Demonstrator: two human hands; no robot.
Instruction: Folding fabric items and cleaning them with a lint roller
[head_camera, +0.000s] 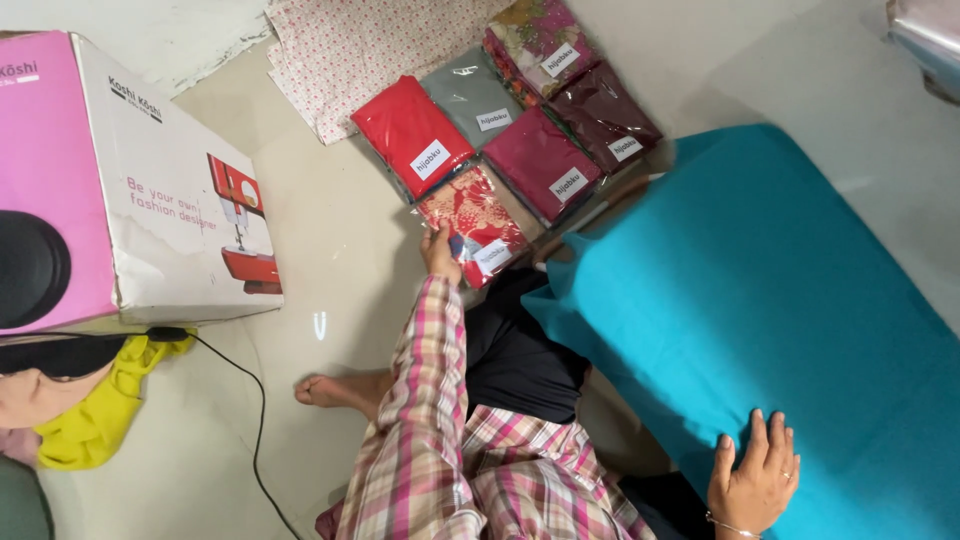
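My left hand (439, 250) reaches forward in a pink plaid sleeve and grips the near edge of a red patterned fabric packet (474, 222) in clear wrap lying on the floor. My right hand (756, 482) lies flat with fingers spread on a large teal cloth (770, 300) draped to my right. Beyond the packet lie more wrapped folded fabrics with white labels: a red one (412, 132), a grey one (470, 95), a magenta one (545, 165), a maroon one (603, 118) and a floral one (538, 40).
A pink and white cardboard box (150, 190) showing a sewing machine stands at left. A black cable (255, 420) runs across the floor from it. Yellow-green cloth (100, 415) lies at lower left. A white dotted fabric (345, 55) is spread behind the packets. My bare foot (330, 390) rests on the floor.
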